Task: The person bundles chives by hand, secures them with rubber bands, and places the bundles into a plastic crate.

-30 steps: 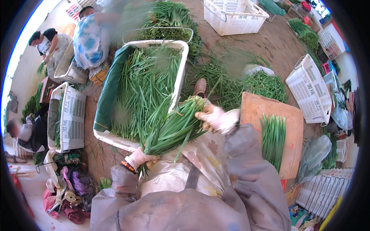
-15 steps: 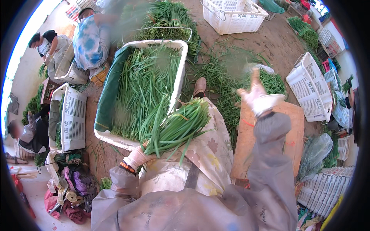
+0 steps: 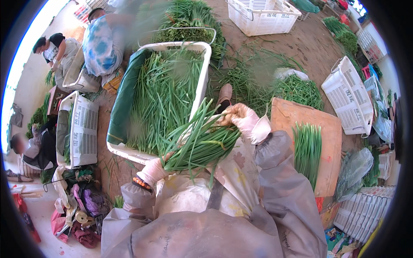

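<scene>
My left hand (image 3: pixel 155 170), in a pale glove with a beaded bracelet at the wrist, is closed round the lower-left part of a loose bunch of long green chives (image 3: pixel 200 150). My right hand (image 3: pixel 243 118), gloved, pinches at the upper-right end of that bunch, over my stained apron (image 3: pixel 195 198). Just beyond lies a white crate (image 3: pixel 205 71) heaped with chives (image 3: pixel 159 99), lined with green cloth (image 3: pixel 122 99) along its left side. To my right, a neat bundle of chives (image 3: pixel 306 155) rests on a wooden board (image 3: pixel 327 137).
Co-workers (image 3: pixel 97 47) (image 3: pixel 56 51) (image 3: pixel 36 146) are at left, beside more crates (image 3: pixel 84 133). Loose chives (image 3: pixel 297 92) cover floor beyond my foot (image 3: pixel 224 94). White crates (image 3: pixel 262 19) (image 3: pixel 346 94) stand ahead and right. A rag pile (image 3: pixel 81 210) lies lower left.
My right hand was spread out over the board half a second ago; it has come back left and closed on the bunch. The bunch has shifted slightly, with leaves more fanned out.
</scene>
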Motion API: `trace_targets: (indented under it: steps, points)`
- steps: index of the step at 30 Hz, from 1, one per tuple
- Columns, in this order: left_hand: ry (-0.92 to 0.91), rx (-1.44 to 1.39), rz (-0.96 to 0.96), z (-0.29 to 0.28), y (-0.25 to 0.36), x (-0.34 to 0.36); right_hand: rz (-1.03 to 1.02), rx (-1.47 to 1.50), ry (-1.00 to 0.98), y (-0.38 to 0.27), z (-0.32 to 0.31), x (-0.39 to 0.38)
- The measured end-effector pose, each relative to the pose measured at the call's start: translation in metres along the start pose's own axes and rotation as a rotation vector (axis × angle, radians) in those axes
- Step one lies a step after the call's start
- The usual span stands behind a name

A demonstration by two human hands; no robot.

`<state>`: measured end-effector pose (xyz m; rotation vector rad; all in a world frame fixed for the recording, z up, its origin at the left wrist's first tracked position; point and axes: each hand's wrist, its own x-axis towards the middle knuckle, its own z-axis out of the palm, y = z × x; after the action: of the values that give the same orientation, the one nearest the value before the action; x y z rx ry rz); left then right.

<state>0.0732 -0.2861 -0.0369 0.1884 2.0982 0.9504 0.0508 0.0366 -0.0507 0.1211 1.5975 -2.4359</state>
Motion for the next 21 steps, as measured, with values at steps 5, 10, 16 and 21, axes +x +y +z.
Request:
trace_targets:
  steps: [5,10,16,21]
  points:
    - [0.079,0.039,0.184,0.003,-0.059,0.018,0.083,0.620,-0.071,-0.043,-0.035,-0.004]
    - [-0.035,-0.257,-0.032,0.008,-0.029,0.016,-0.240,-0.396,0.644,-0.055,-0.125,-0.013]
    - [-0.021,-0.243,-0.049,0.007,-0.026,0.005,-0.464,-1.044,0.305,-0.034,0.009,-0.033]
    - [0.068,0.129,0.176,0.004,-0.074,0.028,-0.393,-1.069,-0.233,0.042,0.065,-0.015]
